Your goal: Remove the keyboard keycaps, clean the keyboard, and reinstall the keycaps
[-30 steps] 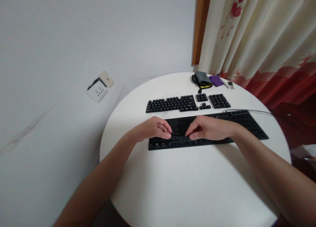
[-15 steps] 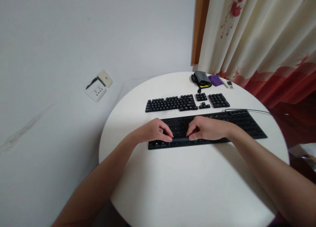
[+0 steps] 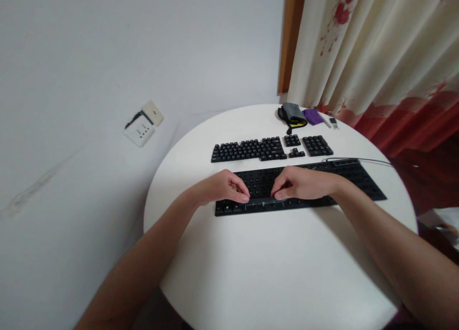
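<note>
A black keyboard base (image 3: 358,181) with most of its keycaps off lies across the round white table. My left hand (image 3: 229,186) and my right hand (image 3: 296,182) pinch the two ends of a black space bar (image 3: 260,200), thumbs toward me. It is just above the base's front row, over the pale wire outline of its slot. A few keycaps (image 3: 227,208) sit on the base's front left corner. Behind the base, the removed keycaps (image 3: 247,150) are laid out in keyboard order, with the number pad keycaps (image 3: 317,146) as a separate block on the right.
A grey and black cloth pouch (image 3: 294,114), a purple cloth (image 3: 313,116) and a small silver and black item (image 3: 333,123) lie at the table's back edge. The keyboard cable (image 3: 373,160) runs off to the right. A wall with sockets (image 3: 139,130) borders the left.
The space bar has shifted slightly back and tilted, held by both hands, so the slot with its pale wire now shows in front of it.
</note>
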Demonstrator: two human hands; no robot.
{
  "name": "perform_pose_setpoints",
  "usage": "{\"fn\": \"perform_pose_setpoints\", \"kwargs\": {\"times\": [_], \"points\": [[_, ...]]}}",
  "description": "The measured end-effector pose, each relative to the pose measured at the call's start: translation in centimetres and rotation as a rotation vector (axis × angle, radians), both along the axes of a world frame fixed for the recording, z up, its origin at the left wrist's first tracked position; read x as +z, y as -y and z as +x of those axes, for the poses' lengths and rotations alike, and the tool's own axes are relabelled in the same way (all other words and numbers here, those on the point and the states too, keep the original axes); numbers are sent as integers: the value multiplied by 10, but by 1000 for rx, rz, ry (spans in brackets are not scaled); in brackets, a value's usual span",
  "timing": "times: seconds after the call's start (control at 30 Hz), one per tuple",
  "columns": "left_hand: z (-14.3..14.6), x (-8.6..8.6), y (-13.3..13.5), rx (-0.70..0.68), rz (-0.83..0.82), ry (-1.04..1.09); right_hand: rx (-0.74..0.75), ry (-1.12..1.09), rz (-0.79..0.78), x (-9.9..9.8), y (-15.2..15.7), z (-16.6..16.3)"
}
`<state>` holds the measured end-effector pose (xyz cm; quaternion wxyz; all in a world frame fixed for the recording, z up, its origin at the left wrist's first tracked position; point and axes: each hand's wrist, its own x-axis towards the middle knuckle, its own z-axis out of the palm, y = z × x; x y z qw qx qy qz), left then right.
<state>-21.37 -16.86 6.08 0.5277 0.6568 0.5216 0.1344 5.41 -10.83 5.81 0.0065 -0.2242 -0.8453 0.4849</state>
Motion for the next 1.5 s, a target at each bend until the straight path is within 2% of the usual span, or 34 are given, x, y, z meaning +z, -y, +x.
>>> {"fn": "perform_pose_setpoints", "kwargs": {"times": [0.13, 0.33, 0.43, 0.57, 0.7, 0.97, 1.5], "points": [[0, -1, 0, 80, -83, 67, -27, -3, -99, 3, -2, 2], [2, -5, 0, 159, -193, 178, -221, -2, -318, -2, -1, 2], [2, -5, -1, 191, -185, 185, -287, -10, -424, -3, -1, 2], [0, -4, -1, 164, -123, 200, -375, -24, -536, -4, -3, 2], [2, -2, -1, 178, -110, 187, -394, -43, -626, -7, -7, 3], [6, 4, 1, 211, -112, 168, -441, -102, -718, -9, -7, 1], [2, 3, 1, 180, -106, 196, -420, -157, -750, -10, -6, 0]]}}
